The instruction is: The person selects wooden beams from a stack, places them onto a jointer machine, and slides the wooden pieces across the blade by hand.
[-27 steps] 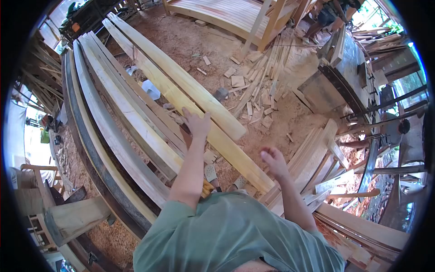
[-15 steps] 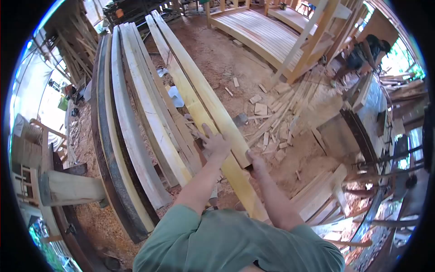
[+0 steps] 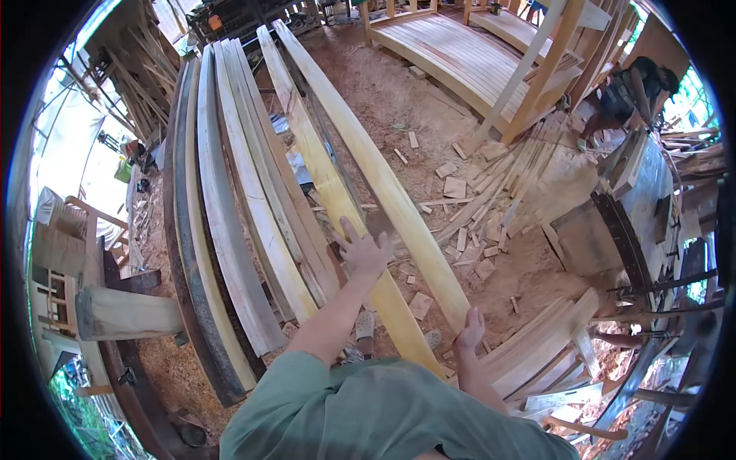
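Observation:
My left hand (image 3: 364, 251) lies on a long yellowish wooden beam (image 3: 333, 190), its fingers spread over the top face. To the right runs a second long wooden plank (image 3: 399, 207), whose near end is gripped in my right hand (image 3: 470, 330). Fingers of that hand wrap round the plank's end corner. A narrow wedge of space separates the two timbers; it is wider near me than at the far ends. Further left, several long pale boards (image 3: 253, 184) lie side by side, away from both hands.
Dark-edged beams (image 3: 180, 230) lie at the far left. Wood offcuts (image 3: 455, 188) and sawdust litter the ground to the right. A slatted wooden platform (image 3: 437, 50) stands at the back. Another person (image 3: 632, 92) bends over at the right. Stacked boards (image 3: 529, 345) lie near my right side.
The right-hand plank's near end has moved right and toward me with my right hand, widening the gap between the timbers. My left hand stays on its beam.

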Motion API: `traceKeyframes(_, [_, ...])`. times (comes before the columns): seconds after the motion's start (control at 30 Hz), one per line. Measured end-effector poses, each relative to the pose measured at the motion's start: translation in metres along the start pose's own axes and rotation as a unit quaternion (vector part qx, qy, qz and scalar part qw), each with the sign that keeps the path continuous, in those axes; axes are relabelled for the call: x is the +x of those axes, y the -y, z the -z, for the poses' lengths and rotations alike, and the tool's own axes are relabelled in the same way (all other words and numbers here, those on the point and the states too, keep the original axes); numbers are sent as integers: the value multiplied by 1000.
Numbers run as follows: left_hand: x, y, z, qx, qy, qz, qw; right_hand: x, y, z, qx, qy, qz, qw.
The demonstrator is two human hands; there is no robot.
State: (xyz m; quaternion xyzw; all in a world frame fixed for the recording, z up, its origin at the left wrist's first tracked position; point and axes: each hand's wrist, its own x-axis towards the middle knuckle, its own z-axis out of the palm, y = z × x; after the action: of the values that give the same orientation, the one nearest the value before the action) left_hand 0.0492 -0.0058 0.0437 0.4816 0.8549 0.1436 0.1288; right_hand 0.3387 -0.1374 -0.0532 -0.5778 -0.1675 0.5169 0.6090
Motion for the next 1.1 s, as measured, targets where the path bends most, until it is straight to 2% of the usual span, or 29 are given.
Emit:
traceKeyframes(0.17, [2,3,6,-2,-11,-27,1000,-4,6,-6,45,-15,-16,999])
traceKeyframes(0.23, [14,0,10,45,11,-164,985,-8,16,-16,56,-21,-30,998])
traceKeyframes(0.27, [31,-7,5,42,7,-162,986,-9,15,-15,55,-10,-32,998])
traceKeyframes(0.33, [73,-24,-18,-118,-91,-185,971,-16,18,-13,47,-7,-36,998])
traceKeyframes(0.37, [94,-33,-29,-123,-87,-185,971,-17,24,-14,71,-8,-91,993])
traceKeyframes(0.4, [120,-44,-36,-168,-43,-113,978,-14,30,-18,98,-7,-144,985])
traceKeyframes(0.43, [132,-53,-38,-211,3,-40,977,-15,35,-22,95,-9,-140,985])
traceKeyframes(0.5, [132,-66,-35,-204,13,-30,978,-19,37,-31,110,-96,-201,969])
traceKeyframes(0.57, [138,-73,-38,-194,30,-18,980,-6,34,-37,101,-86,-185,974])
traceKeyframes(0.63, [163,-67,-43,-111,-28,-64,991,-2,18,-44,95,-80,-178,976])
traceKeyframes(0.77, [214,-68,-27,-136,15,-69,988,29,13,-87,90,-90,-178,976])
traceKeyframes(0.83, [238,-68,-50,-137,-29,-72,987,36,21,-110,112,-91,-184,972])
traceKeyframes(0.9, [245,-75,-20,-120,49,-67,989,39,29,-130,100,-118,-161,975])
traceKeyframes(0.97, [266,-78,-15,-53,81,-82,992,43,31,-143,79,-143,-139,977])
traceKeyframes(1.03, [283,-75,-22,-63,79,-80,992,60,17,-145,56,-109,-96,988])
traceKeyframes(1.1, [277,-66,-22,-55,79,-75,993,71,5,-136,63,-84,-92,990])
